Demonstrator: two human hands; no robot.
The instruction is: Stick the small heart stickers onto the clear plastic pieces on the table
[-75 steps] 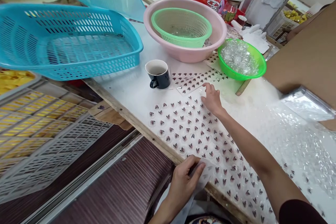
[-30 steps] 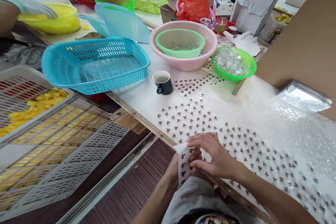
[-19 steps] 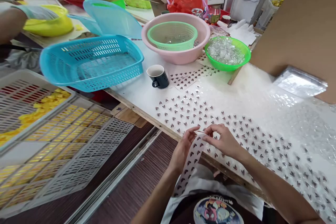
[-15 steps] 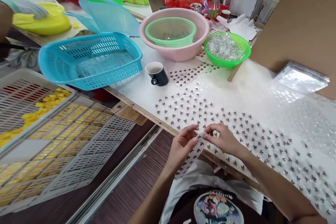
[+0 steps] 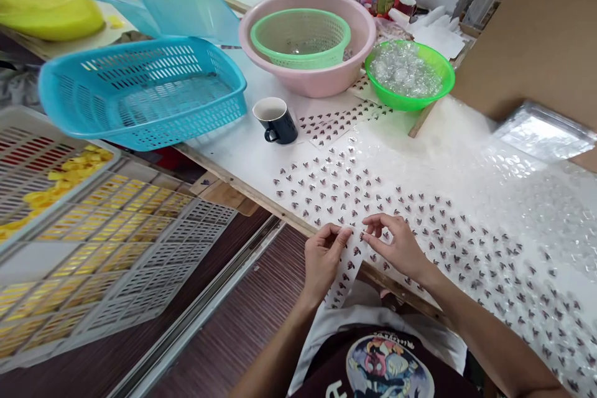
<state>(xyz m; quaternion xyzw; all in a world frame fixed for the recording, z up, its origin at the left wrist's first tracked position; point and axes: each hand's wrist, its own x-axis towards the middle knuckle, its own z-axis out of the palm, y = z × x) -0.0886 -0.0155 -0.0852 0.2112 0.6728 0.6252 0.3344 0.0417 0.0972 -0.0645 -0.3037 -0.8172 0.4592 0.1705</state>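
Observation:
My left hand [image 5: 324, 258] pinches the top of a strip of stickers [image 5: 344, 283] between thumb and fingers. The strip is white with small dark winged prints and hangs over the table's front edge above my lap. Just right of it, my right hand [image 5: 396, 245] has its thumb and forefinger bent towards each other, with a small dark-printed sticker [image 5: 362, 236] at their tips. Beneath and beyond both hands, many clear round pieces with the same dark print [image 5: 357, 188] lie spread in rows across the white table [image 5: 224, 143].
A dark mug [image 5: 276, 121] stands beyond my hands. Behind it are a blue basket [image 5: 177, 127], a pink basin [image 5: 308, 82] holding a green colander [image 5: 298, 62], and a green bowl [image 5: 410, 101] of clear pieces. Left below, a white crate [image 5: 186, 249] stands near yellow pieces. Cardboard [image 5: 527, 43] rises at right.
My right hand has drawn slightly away from the strip, with the small sticker at its fingertips. The view has shifted, and the gloved hand of another person at upper left is gone from sight.

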